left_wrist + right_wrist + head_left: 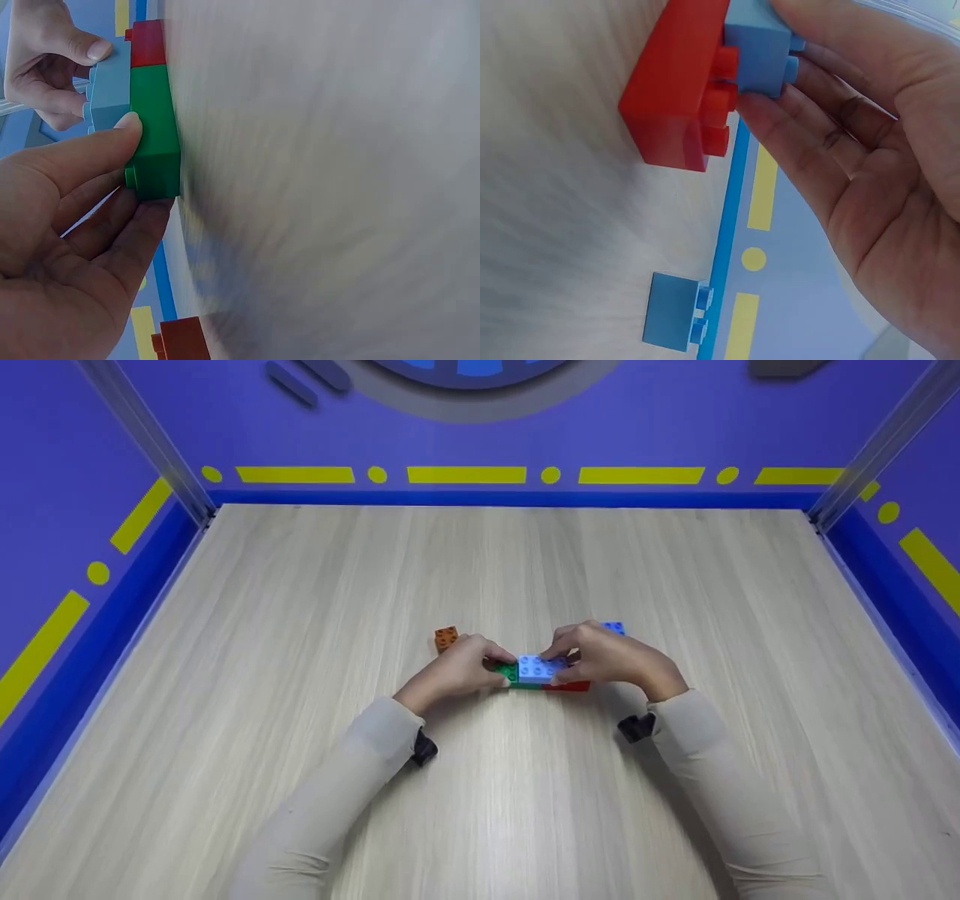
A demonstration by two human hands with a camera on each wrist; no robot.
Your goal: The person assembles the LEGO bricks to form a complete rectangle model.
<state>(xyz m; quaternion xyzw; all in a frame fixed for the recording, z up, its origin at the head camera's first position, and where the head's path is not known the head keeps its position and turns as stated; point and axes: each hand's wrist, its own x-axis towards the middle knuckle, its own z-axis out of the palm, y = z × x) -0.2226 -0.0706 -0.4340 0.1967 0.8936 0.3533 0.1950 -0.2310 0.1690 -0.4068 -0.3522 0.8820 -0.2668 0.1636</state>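
A green brick [156, 124] and a red brick [671, 97] lie end to end on the table, studs up. Across their joint sits a light blue brick [532, 669], overlapping part of each. My left hand [466, 664] grips the free end of the green brick, thumb on its near side and fingers round the far side and end. With thumb and fingertips my right hand [600, 656] pinches the light blue brick near its right end. Studs of the red brick show bare beside that hand in the right wrist view.
An orange-brown brick [445, 637] stands on the table just beyond my left hand. Behind my right hand is another blue brick [671, 311], partly covered in the head view. Blue-purple walls with yellow marks [466, 475] border the wooden table [480, 562].
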